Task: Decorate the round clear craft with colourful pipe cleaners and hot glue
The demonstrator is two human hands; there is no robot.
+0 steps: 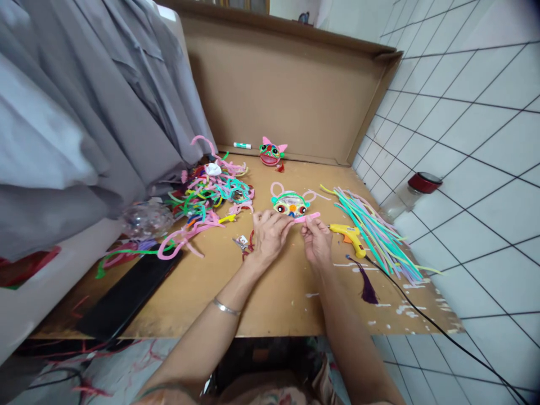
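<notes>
A short pink pipe cleaner (313, 216) runs between my two hands above the middle of the table. My left hand (270, 233) pinches one end of it, and my right hand (317, 237) holds it near the other end. Just beyond my fingers lies a pipe-cleaner animal face (292, 203) with pink loop ears, green edging, round eyes and an orange nose. Red-handled scissors (243, 245) rest beside my left wrist, partly hidden by the hand. A yellow glue gun (351, 236) lies to the right of my right hand.
A tangle of coloured pipe cleaners (219, 188) covers the left side; a bundle of straight ones (375, 233) lies right. At the back sit another animal face (270, 153) and a glue stick (242, 145). A purple tassel (368, 286), black phone (130, 292) and jar (407, 194) are around.
</notes>
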